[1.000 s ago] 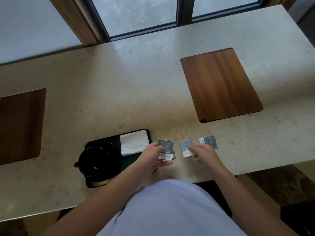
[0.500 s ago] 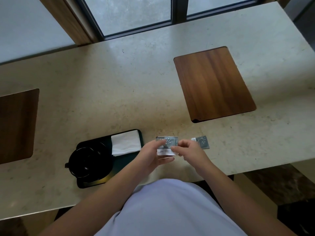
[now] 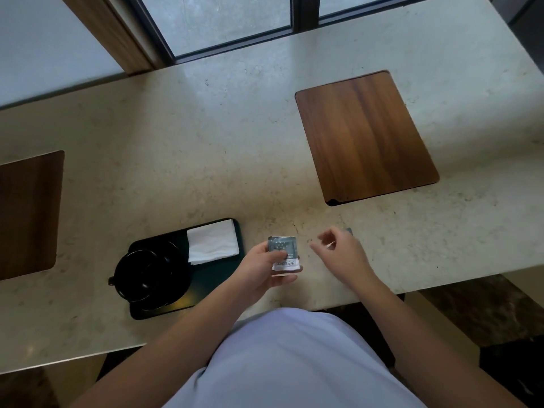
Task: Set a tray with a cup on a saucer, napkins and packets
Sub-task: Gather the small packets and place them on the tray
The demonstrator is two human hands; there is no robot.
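Note:
A black tray (image 3: 232, 262) lies near the counter's front edge. On its left half a black cup (image 3: 144, 273) stands on a black saucer (image 3: 176, 278), handle pointing left. A white folded napkin (image 3: 212, 241) lies on the tray's far right corner. My left hand (image 3: 260, 267) is right of the tray and holds grey-and-white packets (image 3: 284, 251) stacked together between thumb and fingers. My right hand (image 3: 341, 254) hovers further right with fingers spread, over a last packet (image 3: 349, 230) on the counter, of which only a corner shows.
The beige stone counter (image 3: 206, 148) has a wooden inset panel (image 3: 365, 136) at the far right and another wooden panel (image 3: 28, 213) at the left edge. A window frame (image 3: 297, 28) runs along the back. My light shirt fills the bottom of the view.
My right hand picked the middle packet off the counter, passed it onto the one in my left hand, then moved right over the last packet.

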